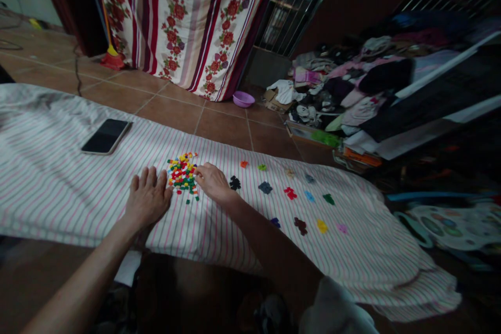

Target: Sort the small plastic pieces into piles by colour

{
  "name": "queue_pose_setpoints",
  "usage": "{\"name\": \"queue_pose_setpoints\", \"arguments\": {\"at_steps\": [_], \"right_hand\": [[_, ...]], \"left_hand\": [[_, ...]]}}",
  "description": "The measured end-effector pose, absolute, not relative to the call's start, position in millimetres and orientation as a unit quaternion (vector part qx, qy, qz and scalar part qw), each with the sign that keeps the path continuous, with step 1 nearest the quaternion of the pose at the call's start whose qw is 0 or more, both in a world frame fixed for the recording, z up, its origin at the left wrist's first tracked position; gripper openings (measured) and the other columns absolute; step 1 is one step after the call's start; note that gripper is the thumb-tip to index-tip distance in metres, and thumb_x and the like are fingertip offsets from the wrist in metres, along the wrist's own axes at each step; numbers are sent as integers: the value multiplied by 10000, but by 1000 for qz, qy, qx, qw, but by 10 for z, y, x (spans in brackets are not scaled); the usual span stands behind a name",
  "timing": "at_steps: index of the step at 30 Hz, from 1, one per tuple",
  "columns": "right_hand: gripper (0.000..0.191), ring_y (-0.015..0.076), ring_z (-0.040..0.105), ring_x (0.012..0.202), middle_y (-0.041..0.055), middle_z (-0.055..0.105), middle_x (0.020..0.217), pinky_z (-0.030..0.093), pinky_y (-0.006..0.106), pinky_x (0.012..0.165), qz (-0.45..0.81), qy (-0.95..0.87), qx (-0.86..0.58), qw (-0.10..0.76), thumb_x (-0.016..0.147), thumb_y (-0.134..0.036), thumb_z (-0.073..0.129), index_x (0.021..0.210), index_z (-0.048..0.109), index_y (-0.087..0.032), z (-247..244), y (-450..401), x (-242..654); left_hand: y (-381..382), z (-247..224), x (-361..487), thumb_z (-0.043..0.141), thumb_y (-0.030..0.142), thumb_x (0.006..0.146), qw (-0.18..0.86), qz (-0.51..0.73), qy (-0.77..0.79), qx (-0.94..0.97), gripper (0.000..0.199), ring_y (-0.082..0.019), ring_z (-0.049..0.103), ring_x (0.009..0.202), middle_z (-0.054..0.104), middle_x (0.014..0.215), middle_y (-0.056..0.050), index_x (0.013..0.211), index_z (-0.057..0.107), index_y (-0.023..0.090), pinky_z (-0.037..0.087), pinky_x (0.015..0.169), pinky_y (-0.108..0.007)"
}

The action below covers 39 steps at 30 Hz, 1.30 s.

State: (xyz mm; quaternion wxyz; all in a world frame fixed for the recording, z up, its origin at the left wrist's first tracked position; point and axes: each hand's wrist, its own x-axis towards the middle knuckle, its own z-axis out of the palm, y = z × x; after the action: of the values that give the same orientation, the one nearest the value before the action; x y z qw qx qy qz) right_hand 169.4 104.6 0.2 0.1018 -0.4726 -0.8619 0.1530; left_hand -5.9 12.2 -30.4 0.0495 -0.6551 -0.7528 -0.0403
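Note:
A loose heap of small multicoloured pieces (pixel 183 175), mostly red, yellow, green and white, lies on a striped cloth (pixel 97 188). My left hand (pixel 146 195) rests flat on the cloth at the heap's left side, fingers spread, holding nothing. At the heap's right edge my right hand (pixel 213 181) has its fingers pinched together; whatever is between them is too small to make out. Right of that hand, small single-colour piles are spread in rows, among them a black pile (pixel 235 183), a grey pile (pixel 265 187), a red pile (pixel 290 193) and a yellow pile (pixel 322 226). My right forearm partly covers a dark blue pile (pixel 275 222).
A smartphone (pixel 106 136) lies on the cloth at the left. Beyond the far edge are a floral curtain (pixel 188 21), a purple basin (pixel 243 99) and a red broom (pixel 112 58). Heaped clothes (pixel 332 78) fill the right background.

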Motion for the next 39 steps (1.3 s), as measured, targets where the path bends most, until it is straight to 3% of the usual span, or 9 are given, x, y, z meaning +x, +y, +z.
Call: {"name": "queue_pose_setpoints", "arguments": {"at_steps": [16, 39], "right_hand": [[212, 172, 583, 951, 61, 645, 1012, 441, 286, 866, 163, -856, -456, 179, 868, -123, 499, 1006, 642, -194, -32, 997, 1691], [144, 103, 570, 665, -9, 628, 784, 462, 204, 664, 239, -767, -495, 331, 803, -173, 519, 901, 622, -196, -47, 428, 2513]], "left_hand": [[113, -258, -57, 327, 382, 903, 51, -48, -748, -661, 591, -392, 340, 1383, 413, 1463, -253, 1393, 459, 79, 269, 1093, -548], [-56, -253, 11, 225, 364, 912, 106, -133, -721, -671, 590, -412, 419, 1309, 499, 1360, -261, 1307, 524, 44, 347, 1070, -543]]}}
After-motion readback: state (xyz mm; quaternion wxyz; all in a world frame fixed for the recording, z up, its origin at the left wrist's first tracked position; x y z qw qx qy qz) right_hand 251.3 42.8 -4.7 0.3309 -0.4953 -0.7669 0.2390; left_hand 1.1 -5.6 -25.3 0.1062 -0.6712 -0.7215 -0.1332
